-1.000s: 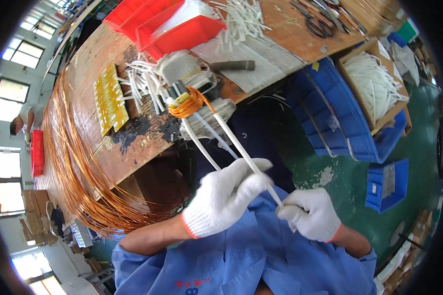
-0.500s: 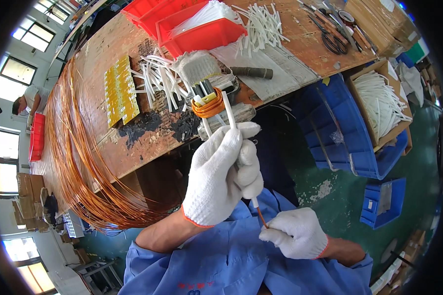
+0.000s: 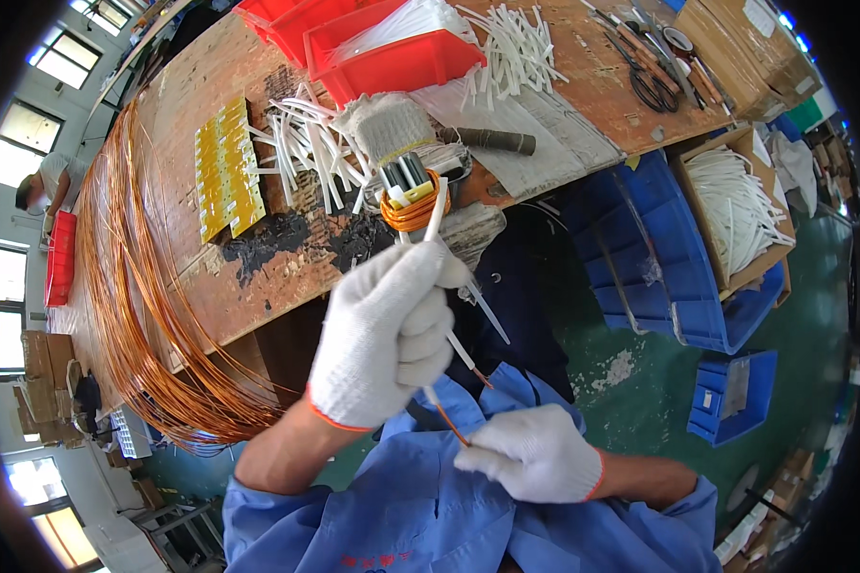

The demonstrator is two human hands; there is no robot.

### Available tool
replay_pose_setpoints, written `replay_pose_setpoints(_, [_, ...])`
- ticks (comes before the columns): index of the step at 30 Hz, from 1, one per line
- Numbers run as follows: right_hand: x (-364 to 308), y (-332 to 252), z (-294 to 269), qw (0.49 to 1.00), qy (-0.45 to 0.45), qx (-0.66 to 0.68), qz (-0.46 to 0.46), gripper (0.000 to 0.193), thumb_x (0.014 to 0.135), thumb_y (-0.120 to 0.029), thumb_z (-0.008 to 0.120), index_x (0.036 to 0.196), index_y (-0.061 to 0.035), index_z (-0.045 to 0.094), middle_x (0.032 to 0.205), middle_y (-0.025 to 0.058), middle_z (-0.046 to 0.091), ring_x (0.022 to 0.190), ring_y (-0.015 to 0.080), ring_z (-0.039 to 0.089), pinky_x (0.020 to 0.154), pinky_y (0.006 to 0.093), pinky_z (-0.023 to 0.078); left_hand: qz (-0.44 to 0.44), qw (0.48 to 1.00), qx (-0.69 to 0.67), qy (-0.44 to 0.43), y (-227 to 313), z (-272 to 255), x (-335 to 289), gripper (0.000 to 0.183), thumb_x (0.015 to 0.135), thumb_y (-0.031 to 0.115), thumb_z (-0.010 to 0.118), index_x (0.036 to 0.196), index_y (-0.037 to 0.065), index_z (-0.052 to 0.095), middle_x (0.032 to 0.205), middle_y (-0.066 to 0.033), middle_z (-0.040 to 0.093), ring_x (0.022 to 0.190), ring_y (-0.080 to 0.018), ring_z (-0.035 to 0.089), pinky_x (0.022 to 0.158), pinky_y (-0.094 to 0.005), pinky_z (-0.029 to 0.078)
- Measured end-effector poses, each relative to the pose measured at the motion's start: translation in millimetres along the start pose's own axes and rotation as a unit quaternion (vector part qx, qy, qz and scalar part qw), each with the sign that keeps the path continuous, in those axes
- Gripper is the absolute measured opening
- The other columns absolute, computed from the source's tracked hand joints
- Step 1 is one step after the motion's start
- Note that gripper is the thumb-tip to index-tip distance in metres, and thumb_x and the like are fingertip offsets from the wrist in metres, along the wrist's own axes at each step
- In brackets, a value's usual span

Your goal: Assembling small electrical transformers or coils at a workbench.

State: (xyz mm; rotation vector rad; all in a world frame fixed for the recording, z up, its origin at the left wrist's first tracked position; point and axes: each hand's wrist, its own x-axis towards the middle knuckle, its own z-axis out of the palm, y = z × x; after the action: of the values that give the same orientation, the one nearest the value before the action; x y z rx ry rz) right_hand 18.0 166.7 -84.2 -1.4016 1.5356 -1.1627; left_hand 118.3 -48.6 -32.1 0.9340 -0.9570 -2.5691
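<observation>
A small coil of orange copper wire (image 3: 408,212), with dark blocks through its middle, sits at the table's near edge. White sleeving (image 3: 438,210) covers its leads. My gloved left hand (image 3: 382,334) is closed around the sleeved leads below the coil. From under its fingers come a second white sleeve (image 3: 461,350) with a bare wire tip and a thin pale strip (image 3: 490,313), perhaps a cable tie. Lower down, my gloved right hand (image 3: 530,454) pinches the end of a copper wire (image 3: 451,425) that runs out of the left fist. The wire inside the fist is hidden.
Loose copper wire loops (image 3: 143,334) hang over the table's left side. Yellow sheet (image 3: 229,177), cut white sleeves (image 3: 306,153), a red bin (image 3: 392,67) and scissors (image 3: 652,88) lie on the table. Blue crates (image 3: 640,258) stand right. Another person (image 3: 57,186) works far left.
My left hand has moved left and turned, baring a second sleeved wire end and the pale strip. My right hand has shifted slightly left, still pinching the copper wire.
</observation>
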Motion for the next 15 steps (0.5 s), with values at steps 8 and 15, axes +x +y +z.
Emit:
replay_pose_setpoints(8, [61.4,35.3,-1.1,0.972,0.039,0.119,0.197,0.035,0.1,-0.016,0.082,0.13,-0.0003,0.071,0.096,0.0075,0.078,0.067,0.0107,0.068,0.059,0.0292,0.055,0.306,0.719,0.607,0.141,32.8,-31.1,15.8,0.028,0.102,0.007,0.078,0.127,-0.002,0.068,0.078,-0.0009,0.066,0.071,-0.0073,0.061,0.068,-0.0268,0.052])
replay_pose_setpoints(15, [51.4,-12.0,-81.5,0.987,0.124,0.02,0.097,0.013,0.107,-0.01,0.069,0.104,0.0006,0.077,0.078,0.0065,0.073,0.068,0.0103,0.069,0.06,0.031,0.055,0.361,0.646,0.673,0.015,48.3,-56.8,35.1,0.084,0.094,0.014,0.087,0.169,0.012,0.048,0.083,-0.0159,0.074,0.075,-0.0299,0.077,0.075,-0.0393,0.062])
